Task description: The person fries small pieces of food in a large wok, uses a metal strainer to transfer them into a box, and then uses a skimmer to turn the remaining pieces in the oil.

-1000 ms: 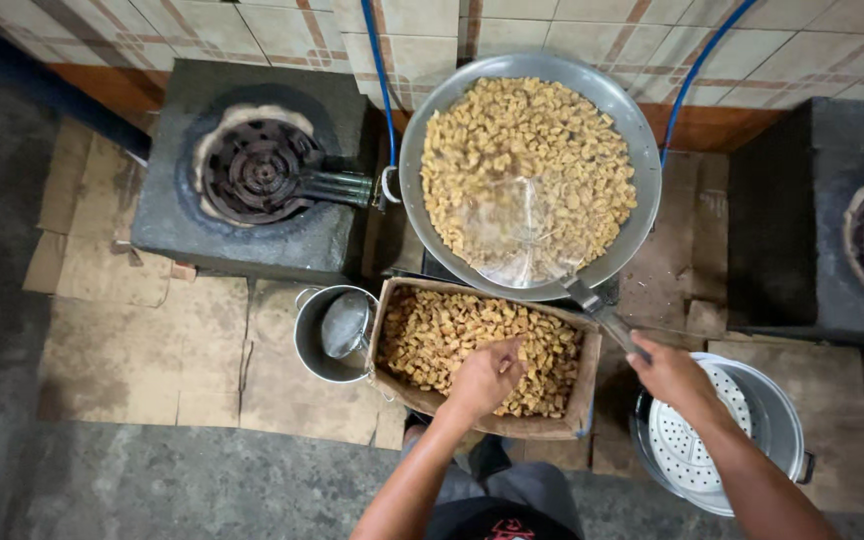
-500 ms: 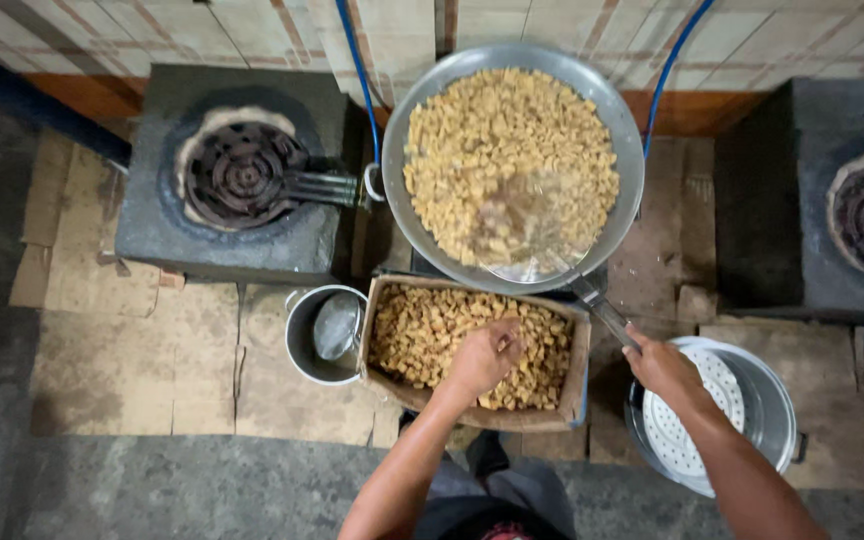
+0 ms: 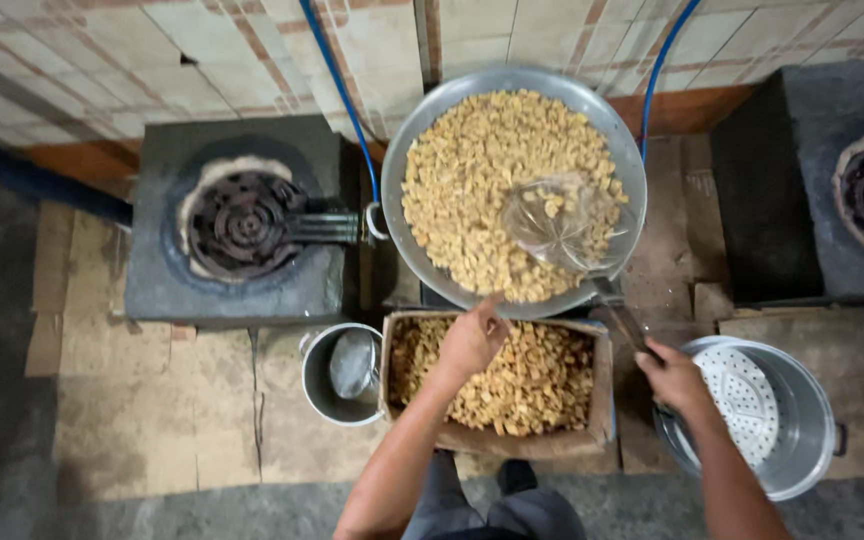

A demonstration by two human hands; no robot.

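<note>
Golden fried pieces in a wide pan and a cardboard box.

The pan [image 3: 422,190] sat between two burners, a wire skimmer [image 3: 562,225] resting in it. The right hand [image 3: 674,378] gripped the skimmer's handle; the left hand [image 3: 472,338], fingers loosely curled, hovered over the box [image 3: 600,390] at the pan's rim. A small bucket [image 3: 320,385] and a steel pot [image 3: 802,420] flanked the box.

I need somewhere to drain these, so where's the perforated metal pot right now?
In the head view, the perforated pot sits on the floor at lower right, under the right hand, beside the cardboard box.
</note>
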